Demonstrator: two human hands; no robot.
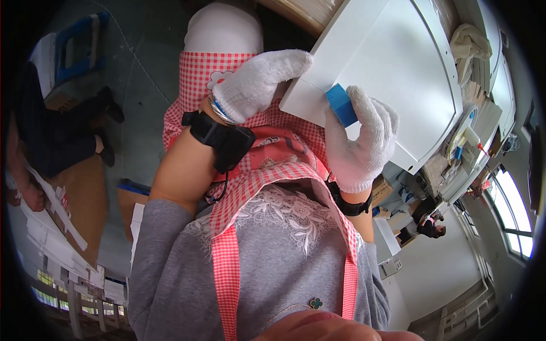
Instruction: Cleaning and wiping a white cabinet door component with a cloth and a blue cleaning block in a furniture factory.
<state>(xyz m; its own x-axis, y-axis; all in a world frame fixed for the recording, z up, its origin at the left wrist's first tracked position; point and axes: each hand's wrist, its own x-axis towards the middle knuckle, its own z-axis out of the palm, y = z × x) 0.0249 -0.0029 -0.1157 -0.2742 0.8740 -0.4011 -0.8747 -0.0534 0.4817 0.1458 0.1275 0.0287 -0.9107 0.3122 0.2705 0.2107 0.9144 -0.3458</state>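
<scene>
A white panel [392, 68] with a curved raised border lies tilted in front of me, its near corner close to my lap. My right hand [367, 133], in a white knitted glove, pinches a small blue block [342, 105] between thumb and fingers. The block rests on or just over the panel's face near its near edge; contact is unclear. My left hand [261, 82], gloved alike, has its fingers stretched out, their tips at the panel's left edge. Its thumb is mostly hidden, and no held thing shows.
Right of the panel stands a cluttered bench with a roll of tape [467, 118] and a cream cloth [471, 42]. At left, another person's hand [31, 196] is near cardboard [79, 196] and white pieces. A blue frame [79, 48] lies at upper left.
</scene>
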